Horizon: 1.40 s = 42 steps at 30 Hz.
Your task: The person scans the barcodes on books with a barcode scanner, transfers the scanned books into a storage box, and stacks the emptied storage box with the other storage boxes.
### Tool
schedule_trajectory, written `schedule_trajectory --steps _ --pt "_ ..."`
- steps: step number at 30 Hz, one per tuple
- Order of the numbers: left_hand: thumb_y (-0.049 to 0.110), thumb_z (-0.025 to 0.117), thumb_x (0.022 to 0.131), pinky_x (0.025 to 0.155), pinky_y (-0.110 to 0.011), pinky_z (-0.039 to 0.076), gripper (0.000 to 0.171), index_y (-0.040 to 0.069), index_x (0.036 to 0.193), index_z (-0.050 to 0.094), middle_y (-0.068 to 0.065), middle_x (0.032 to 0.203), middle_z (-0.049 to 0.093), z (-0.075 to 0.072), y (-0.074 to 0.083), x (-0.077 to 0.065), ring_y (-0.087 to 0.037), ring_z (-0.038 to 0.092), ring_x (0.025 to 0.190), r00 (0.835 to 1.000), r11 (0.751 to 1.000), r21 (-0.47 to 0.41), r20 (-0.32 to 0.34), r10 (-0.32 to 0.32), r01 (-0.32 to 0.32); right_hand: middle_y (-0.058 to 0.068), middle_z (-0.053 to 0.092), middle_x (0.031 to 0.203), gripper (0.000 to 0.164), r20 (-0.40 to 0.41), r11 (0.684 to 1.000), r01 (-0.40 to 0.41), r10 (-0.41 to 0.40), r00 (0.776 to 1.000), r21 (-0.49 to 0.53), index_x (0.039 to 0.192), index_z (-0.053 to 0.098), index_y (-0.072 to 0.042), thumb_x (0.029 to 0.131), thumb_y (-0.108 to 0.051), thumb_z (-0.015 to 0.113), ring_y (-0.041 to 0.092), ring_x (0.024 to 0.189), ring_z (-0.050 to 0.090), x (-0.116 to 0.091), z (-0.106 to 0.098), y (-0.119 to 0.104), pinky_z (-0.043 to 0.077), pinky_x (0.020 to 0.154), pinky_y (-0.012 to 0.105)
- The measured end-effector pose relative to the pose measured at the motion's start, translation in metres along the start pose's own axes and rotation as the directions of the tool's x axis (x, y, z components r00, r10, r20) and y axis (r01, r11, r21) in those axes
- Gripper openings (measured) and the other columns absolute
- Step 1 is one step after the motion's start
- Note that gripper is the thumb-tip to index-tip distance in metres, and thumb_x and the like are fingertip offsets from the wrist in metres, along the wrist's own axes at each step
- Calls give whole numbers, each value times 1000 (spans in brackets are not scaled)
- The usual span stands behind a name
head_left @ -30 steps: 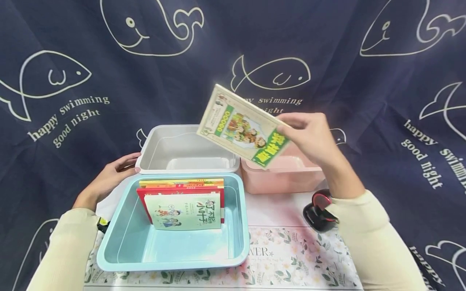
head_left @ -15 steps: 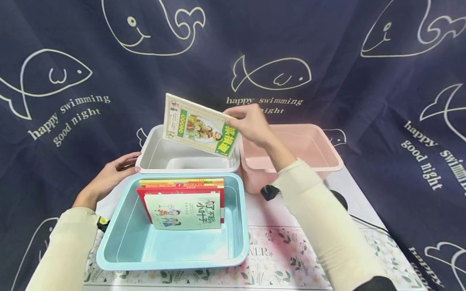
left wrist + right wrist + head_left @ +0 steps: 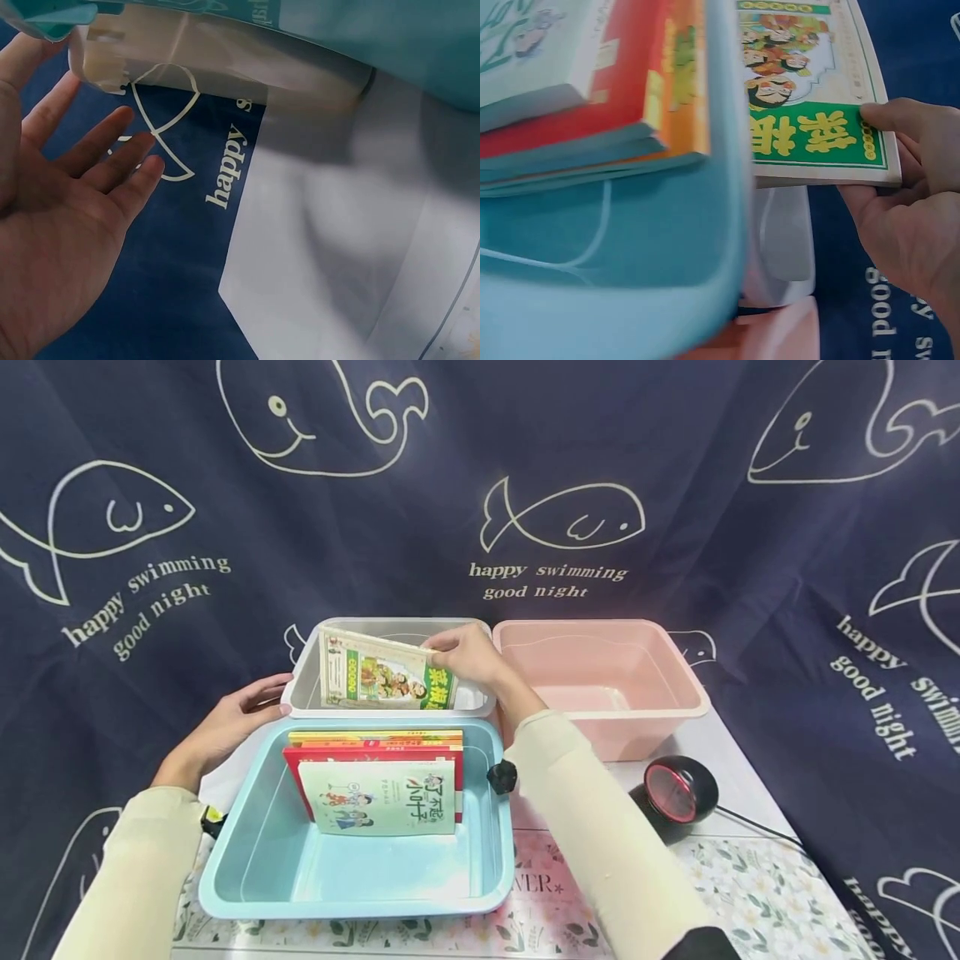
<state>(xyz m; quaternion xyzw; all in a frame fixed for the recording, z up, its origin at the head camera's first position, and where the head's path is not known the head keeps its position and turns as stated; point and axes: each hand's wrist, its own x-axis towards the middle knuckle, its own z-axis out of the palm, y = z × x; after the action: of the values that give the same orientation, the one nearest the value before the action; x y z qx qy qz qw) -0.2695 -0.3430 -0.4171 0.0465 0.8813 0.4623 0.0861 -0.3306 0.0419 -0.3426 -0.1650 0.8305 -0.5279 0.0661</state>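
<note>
My right hand [image 3: 472, 656] pinches a thin comic book [image 3: 386, 677] by its upper right edge, thumb on the front cover. The comic book, with a cream cover and a green title band, stands slightly tilted inside the grey bin [image 3: 420, 631]; its lower edge is hidden by the bin's front rim. In the right wrist view the same comic book [image 3: 810, 90] shows beyond the blue bin's wall. My left hand [image 3: 225, 727] rests with its fingertips at the grey bin's left side. The palm and fingers of the left hand [image 3: 67, 217] look relaxed and uncurled.
In front, the light blue bin [image 3: 352, 877] holds several upright books, with a pale green book [image 3: 378, 797] foremost. A pink bin [image 3: 600, 656] stands right of the grey one. A black round device [image 3: 678, 789] with a cable sits on the table [image 3: 750, 893].
My right hand has carried the comic book leftward from over the pink bin and lowered it into the grey bin. My left hand has stayed at the grey bin's side.
</note>
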Motion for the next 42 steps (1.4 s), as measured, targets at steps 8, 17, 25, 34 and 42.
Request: schedule_trajectory --steps 8,17,25,34,42 --pt "46 62 103 117 -64 40 74 22 164 28 -19 161 43 0 2 -1 -29 52 135 1000 1000 27 -5 -3 3 11 80 111 23 185 995 -9 27 982 -99 114 79 -5 92 -1 70 20 102 73 -4 15 20 57 92 33" --pt "47 64 101 117 -69 34 77 21 164 28 -21 162 41 1 2 -2 -43 45 142 1000 1000 -6 -5 -13 13 11 80 110 18 242 985 15 27 970 -170 108 80 -5 91 -3 74 18 99 72 -3 30 32 55 84 24" --pt "46 63 102 116 -70 35 76 22 165 28 -21 162 40 2 1 -2 -44 45 142 1000 1000 -6 -1 -11 11 7 78 118 25 241 969 -115 168 956 -218 107 81 -11 94 0 63 22 116 65 -1 35 32 52 106 39" --pt "45 63 102 115 -70 36 76 21 165 27 -22 162 40 1 0 -3 -46 46 142 1000 1000 -4 -5 -7 7 8 76 122 21 295 958 -158 227 928 -240 109 81 -9 97 -5 65 20 117 61 3 33 32 48 110 38" --pt "45 63 102 116 -71 35 76 21 165 27 -23 162 40 2 0 -2 -45 45 142 1000 1000 0 -7 0 0 7 78 117 22 344 953 -132 224 912 -272 111 81 -9 98 -7 64 18 110 62 7 31 34 49 107 37"
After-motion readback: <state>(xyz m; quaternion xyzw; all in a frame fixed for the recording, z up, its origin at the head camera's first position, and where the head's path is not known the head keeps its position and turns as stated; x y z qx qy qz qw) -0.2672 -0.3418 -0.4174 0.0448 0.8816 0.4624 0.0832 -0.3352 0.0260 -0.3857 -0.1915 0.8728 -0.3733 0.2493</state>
